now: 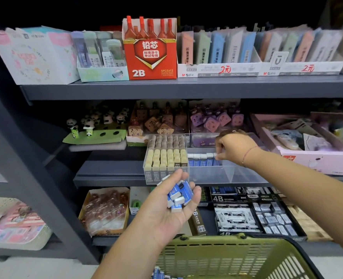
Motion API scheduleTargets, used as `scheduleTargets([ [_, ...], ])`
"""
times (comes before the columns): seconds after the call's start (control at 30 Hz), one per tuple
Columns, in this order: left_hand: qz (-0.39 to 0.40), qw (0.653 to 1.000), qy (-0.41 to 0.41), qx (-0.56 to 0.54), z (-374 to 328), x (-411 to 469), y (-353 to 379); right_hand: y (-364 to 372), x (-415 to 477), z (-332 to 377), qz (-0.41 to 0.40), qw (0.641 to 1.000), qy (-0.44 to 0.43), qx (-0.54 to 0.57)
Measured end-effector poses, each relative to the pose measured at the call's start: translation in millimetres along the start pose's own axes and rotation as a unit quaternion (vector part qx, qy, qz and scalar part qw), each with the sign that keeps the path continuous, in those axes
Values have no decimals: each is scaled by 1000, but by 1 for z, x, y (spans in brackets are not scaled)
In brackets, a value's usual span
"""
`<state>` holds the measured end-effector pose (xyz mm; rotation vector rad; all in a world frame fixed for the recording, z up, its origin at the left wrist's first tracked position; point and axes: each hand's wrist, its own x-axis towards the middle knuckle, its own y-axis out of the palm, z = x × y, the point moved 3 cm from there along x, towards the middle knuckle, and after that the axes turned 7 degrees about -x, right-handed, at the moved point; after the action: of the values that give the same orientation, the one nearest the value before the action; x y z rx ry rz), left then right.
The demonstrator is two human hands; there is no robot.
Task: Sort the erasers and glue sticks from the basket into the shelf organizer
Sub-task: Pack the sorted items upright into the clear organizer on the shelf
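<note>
left hand (166,206): held palm up below the middle shelf (106,174) and above the green basket (227,258). a loose heap of blue-and-white erasers (179,196) is cupped in it, with the fingers (196,191) curled up around the heap.

right hand (234,147): reached into the clear shelf organizer (233,174), which stands on the middle shelf. thumb and fingertips are brought together on the end eraser (217,157), pinched at its top. this eraser stands upright at the right end of the eraser row (201,159), touching its neighbour.

organizer, right compartment: the blue-and-white row is seen along the back part; the front part is bare plastic. left compartment: filled with upright beige erasers (166,156), packed in ranks.

basket: only the rim and slotted wall are seen at the frame bottom. a few blue pieces (158,274) are visible at its left edge, too cropped to identify.
</note>
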<state>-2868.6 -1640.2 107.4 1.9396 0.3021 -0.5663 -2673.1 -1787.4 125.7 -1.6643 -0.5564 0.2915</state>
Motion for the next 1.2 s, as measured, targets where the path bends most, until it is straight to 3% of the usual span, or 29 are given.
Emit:
scheduleTargets([
  [0.17, 1, 1000, 2, -2, 2, -2, 2, -3, 1, -1, -5, 998, 22, -55],
  [0.3, 6, 1000, 1, 3, 2, -3, 2, -18, -8, 7, -15, 999, 24, -19],
  [0.4, 18, 1000, -2, 9, 1, -3, 2, -43, -32, 27, -94, 980, 2, 178],
  [0.5, 41, 999, 0, 7, 1, -1, 4, -60, -68, 60, -62, 907, -84, 407],
  [0.6, 72, 997, 6, 11, 2, -1, 4, -55, -89, 80, -9, 906, -127, 403],
  [0.87, 85, 996, 8, 24, 4, 0, 0, -45, -98, 90, 31, 920, -130, 368],
  [1.0, 90, 996, 5, 15, 4, 0, 0, -49, -104, 94, -1, 924, -125, 361],
  [1.13, 91, 996, 7, -7, 3, 0, 2, -51, -105, 93, -27, 897, -111, 427],
  [1.2, 83, 996, 6, -10, 3, -1, 2, -51, -101, 89, -3, 855, -97, 509],
])
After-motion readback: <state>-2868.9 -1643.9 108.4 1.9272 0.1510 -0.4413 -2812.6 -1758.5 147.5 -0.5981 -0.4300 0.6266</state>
